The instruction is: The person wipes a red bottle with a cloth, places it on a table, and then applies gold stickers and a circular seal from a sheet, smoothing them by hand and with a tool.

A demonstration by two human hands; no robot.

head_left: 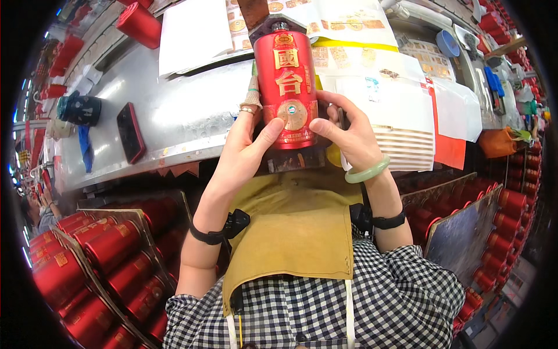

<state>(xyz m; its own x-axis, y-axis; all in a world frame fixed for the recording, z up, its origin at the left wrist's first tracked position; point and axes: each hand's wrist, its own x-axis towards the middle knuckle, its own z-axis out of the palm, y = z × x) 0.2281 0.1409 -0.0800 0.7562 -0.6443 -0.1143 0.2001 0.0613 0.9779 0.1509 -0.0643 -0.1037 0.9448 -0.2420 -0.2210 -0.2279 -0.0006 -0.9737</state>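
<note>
A red bottle [286, 43] with large gold lettering lies in front of me, its neck pointing away. My left hand [247, 136] grips its left side, with the thumb pressed near a round gold label [292, 115] on the lower front. A pale finger cover [252, 98] and a ring show on that hand. From the right, my right hand [350, 128] holds the bottle's lower edge between thumb and bent fingers. Some of its fingertips are hidden. Beneath the bottle's base is a dark block-like support [296, 161], and a dark angular piece [278, 24] surrounds the neck.
Label sheets and papers [372, 104] cover the metal table's right side. A dark phone [131, 132], a dark cup [79, 109] and a red cylinder [138, 25] are at left. Crates of red bottles [116, 247] flank me. A blue roll [447, 43] stands far right.
</note>
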